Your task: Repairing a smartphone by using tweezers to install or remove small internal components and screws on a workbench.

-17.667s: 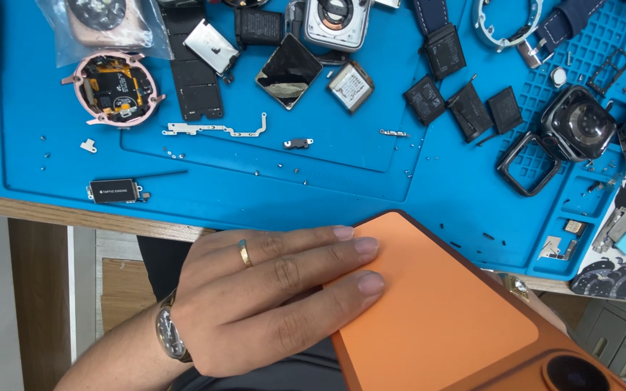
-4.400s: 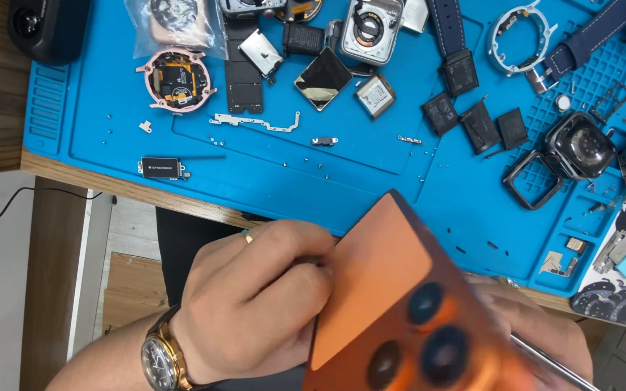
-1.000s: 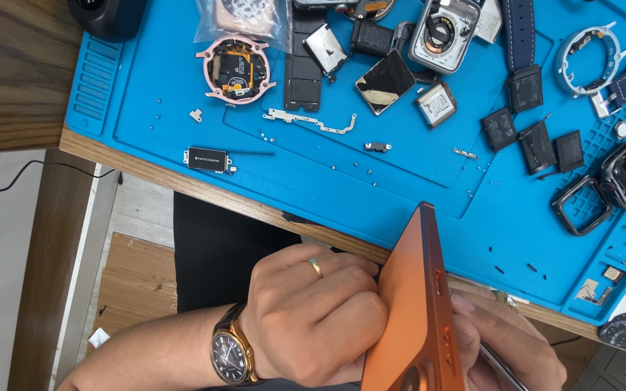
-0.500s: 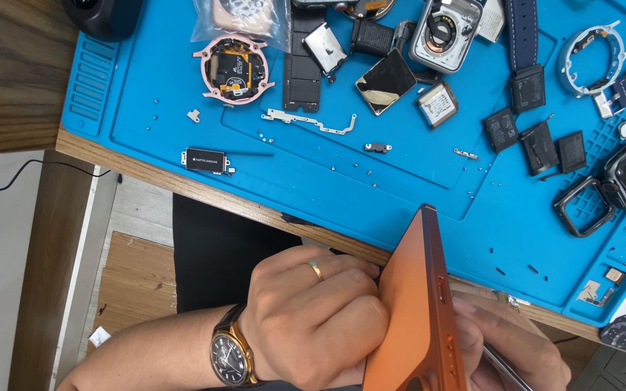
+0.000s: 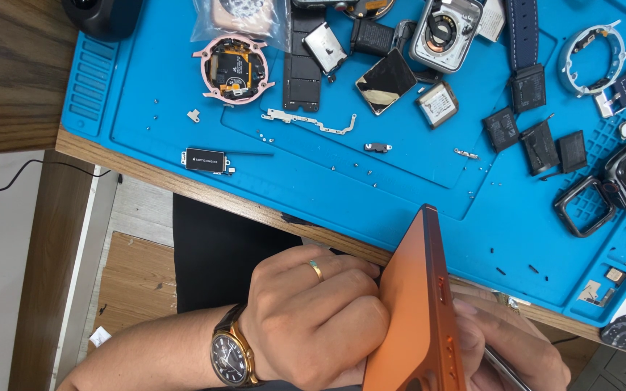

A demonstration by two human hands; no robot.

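An orange phone (image 5: 420, 311) stands on edge below the table's front edge, its side rail facing me. My left hand (image 5: 313, 326), with a gold ring and a wristwatch, is wrapped around its left face. My right hand (image 5: 516, 347) is behind the phone on the right and grips a thin metal tool (image 5: 503, 366) whose tip is hidden by the phone.
A blue work mat (image 5: 371, 181) covers the wooden table above. On it lie a pink round watch case (image 5: 232, 69), a silver square watch case (image 5: 445, 32), a metal bracket (image 5: 307, 119), small black parts (image 5: 537, 141), a black watch frame (image 5: 585, 206) and tiny screws.
The view has shifted slightly, so the mat sits a little lower and to the right. The phone stays on edge between both hands with the same grip.
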